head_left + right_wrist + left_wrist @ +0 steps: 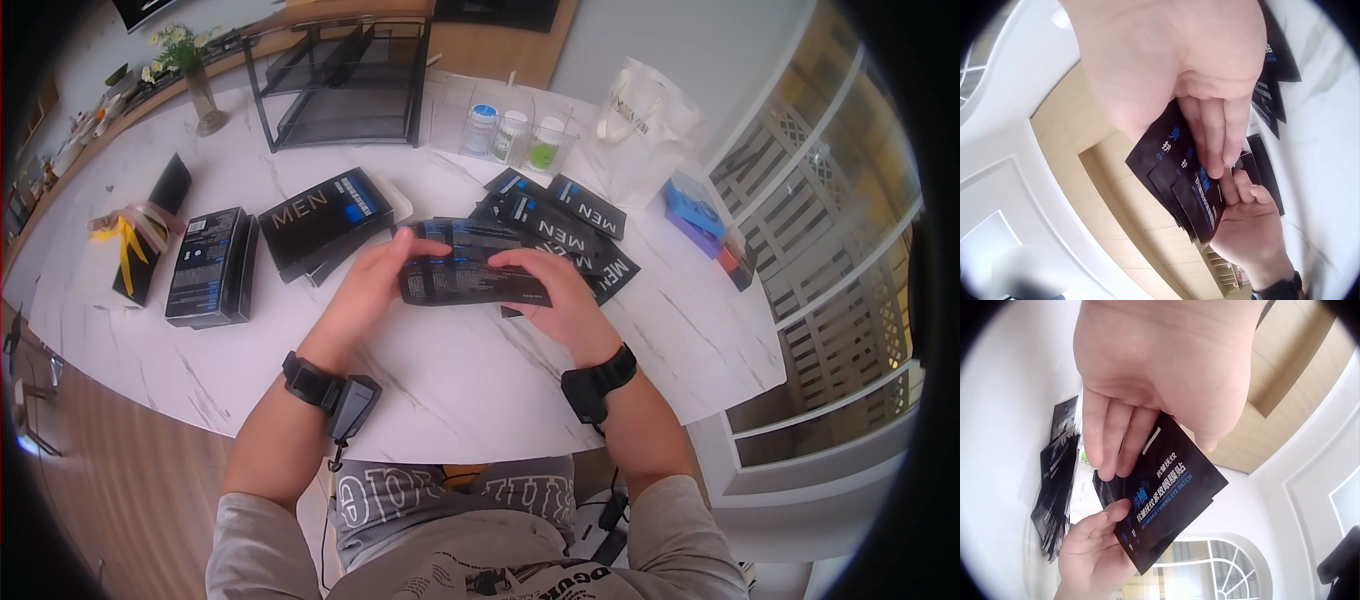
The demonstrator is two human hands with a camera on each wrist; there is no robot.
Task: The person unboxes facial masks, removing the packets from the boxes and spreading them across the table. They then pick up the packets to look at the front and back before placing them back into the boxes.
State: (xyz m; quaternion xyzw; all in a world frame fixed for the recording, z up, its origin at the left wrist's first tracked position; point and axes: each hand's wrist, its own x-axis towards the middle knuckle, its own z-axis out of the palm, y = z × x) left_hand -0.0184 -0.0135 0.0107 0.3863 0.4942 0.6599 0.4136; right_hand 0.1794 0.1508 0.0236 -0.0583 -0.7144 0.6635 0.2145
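A few black eye patch sachets (pixel 470 280), loosely stacked and fanned at the edges, are held between both hands above the table. My left hand (pixel 378 285) grips their left end, thumb on one face and fingers on the other. At the right end, my right hand (pixel 565 305) pinches them the same way. White and blue lettering shows on the sachets (pixel 1169 494) in the left wrist view, and three staggered layers of sachets (pixel 1191 194) appear in the right wrist view. Just beyond the hands lies a spread pile of black sachets (pixel 565 232) marked MEN.
Left of the hands lie a black MEN box (pixel 325 215), more black boxes (pixel 205 265) and a ribboned black box (pixel 160 225). A black mesh rack (pixel 345 130), a clear holder with bottles (pixel 512 135) and a white bag (pixel 645 120) stand behind. Blue and purple boxes (pixel 693 212) sit right.
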